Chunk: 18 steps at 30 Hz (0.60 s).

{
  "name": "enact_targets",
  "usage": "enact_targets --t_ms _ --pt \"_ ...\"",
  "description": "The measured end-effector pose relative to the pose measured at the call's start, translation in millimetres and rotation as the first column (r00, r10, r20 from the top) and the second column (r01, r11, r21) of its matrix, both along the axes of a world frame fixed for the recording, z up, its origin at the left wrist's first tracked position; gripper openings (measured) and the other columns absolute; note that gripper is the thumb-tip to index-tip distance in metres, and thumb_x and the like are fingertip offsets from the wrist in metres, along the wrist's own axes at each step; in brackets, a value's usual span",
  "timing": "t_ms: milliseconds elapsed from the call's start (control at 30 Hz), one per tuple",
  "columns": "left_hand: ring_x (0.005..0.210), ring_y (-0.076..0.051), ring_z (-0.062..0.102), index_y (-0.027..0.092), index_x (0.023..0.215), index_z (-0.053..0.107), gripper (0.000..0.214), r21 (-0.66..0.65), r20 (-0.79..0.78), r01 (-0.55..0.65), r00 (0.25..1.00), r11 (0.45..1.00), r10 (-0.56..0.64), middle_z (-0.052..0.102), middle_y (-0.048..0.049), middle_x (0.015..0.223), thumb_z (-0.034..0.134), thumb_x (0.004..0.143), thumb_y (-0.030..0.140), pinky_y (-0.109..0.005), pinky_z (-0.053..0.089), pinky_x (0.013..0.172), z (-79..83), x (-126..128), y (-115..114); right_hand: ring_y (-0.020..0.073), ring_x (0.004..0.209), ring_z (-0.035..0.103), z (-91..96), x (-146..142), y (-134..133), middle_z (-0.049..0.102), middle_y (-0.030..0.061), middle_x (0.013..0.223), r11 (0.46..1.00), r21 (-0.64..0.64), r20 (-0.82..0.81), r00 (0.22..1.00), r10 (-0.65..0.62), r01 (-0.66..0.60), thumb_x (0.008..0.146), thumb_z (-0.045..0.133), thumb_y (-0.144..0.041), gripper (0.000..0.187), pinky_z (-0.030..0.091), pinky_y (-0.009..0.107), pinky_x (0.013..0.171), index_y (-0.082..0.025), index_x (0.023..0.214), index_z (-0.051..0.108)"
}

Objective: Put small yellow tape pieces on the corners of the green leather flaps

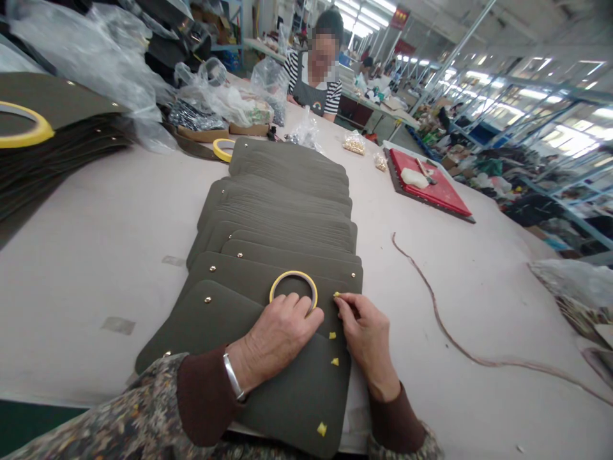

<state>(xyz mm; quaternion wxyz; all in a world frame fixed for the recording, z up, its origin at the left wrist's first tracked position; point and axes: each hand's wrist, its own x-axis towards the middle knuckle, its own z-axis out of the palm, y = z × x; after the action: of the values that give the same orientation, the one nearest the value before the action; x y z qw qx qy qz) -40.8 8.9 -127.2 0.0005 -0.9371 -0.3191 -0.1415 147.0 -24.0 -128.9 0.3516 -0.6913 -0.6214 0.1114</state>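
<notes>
My left hand (280, 332) is closed around the lower edge of a yellow roll of tape (272, 287), held over a spread of overlapping dark olive panels (278, 243). Between the thumb and fingers of my right hand (366, 332) is a small piece of yellow tape (336, 294), at the panels' right edge. More tape bits, such as this yellow piece (322, 429), lie down the right side of the nearest panels. Shiny metal studs, one being this stud (207, 299), show near the panel corners.
Another tape roll (223, 150) lies behind the panels. At left is a stack of dark panels (52, 102) with a yellow roll (29, 137) on it. A red board (431, 182) and a long cord (431, 294) lie to the right. A person (316, 70) sits across the table.
</notes>
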Motion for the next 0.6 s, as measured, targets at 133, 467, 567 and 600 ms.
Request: enact_targets --t_ms 133,467,567,600 --pt "0.070 -0.021 0.051 0.021 0.087 0.048 0.008 -0.013 0.026 0.007 1.000 1.000 -0.007 0.052 -0.0019 0.080 0.047 0.091 0.013 -0.034 0.044 0.059 1.1 0.3 1.2 0.0164 0.065 0.062 -0.8 -5.0 7.2 0.069 0.0036 0.073 0.999 0.045 0.136 0.991 0.007 -0.013 0.092 0.052 -0.028 0.021 0.047 0.028 0.064 -0.019 0.080 0.066" --pt "0.076 -0.015 0.064 0.016 0.129 0.045 0.033 -0.031 0.399 0.164 0.907 0.986 -0.138 0.065 -0.0034 0.087 0.038 0.097 0.014 -0.026 0.055 0.070 11.7 -9.6 5.8 0.0145 0.059 0.061 19.0 0.2 0.0 0.069 0.0013 0.074 0.996 -0.021 -0.142 0.986 0.083 -0.087 0.090 0.055 -0.030 0.024 0.050 0.027 0.060 -0.018 0.106 0.067" --pt "0.090 -0.015 0.068 0.014 0.141 0.031 0.044 -0.012 0.479 0.178 0.865 0.984 -0.151 0.070 -0.0085 0.104 0.040 0.099 0.020 -0.025 0.056 0.080 12.2 -10.4 4.8 0.0146 0.067 0.064 33.0 -6.2 -15.7 0.070 0.0028 0.082 0.982 0.072 -0.278 0.942 0.188 -0.175 0.090 0.055 -0.025 0.020 0.052 0.026 0.061 -0.019 0.106 0.066" --pt "0.092 -0.015 0.069 0.013 0.142 0.030 0.045 -0.006 0.486 0.166 0.862 0.986 -0.142 0.070 -0.0102 0.108 0.041 0.099 0.021 -0.025 0.057 0.080 12.8 -10.1 3.6 0.0155 0.076 0.066 37.0 -9.1 -19.7 0.070 0.0042 0.089 0.965 0.120 -0.260 0.930 0.258 -0.234 0.090 0.055 -0.021 0.018 0.054 0.026 0.066 -0.019 0.104 0.066"
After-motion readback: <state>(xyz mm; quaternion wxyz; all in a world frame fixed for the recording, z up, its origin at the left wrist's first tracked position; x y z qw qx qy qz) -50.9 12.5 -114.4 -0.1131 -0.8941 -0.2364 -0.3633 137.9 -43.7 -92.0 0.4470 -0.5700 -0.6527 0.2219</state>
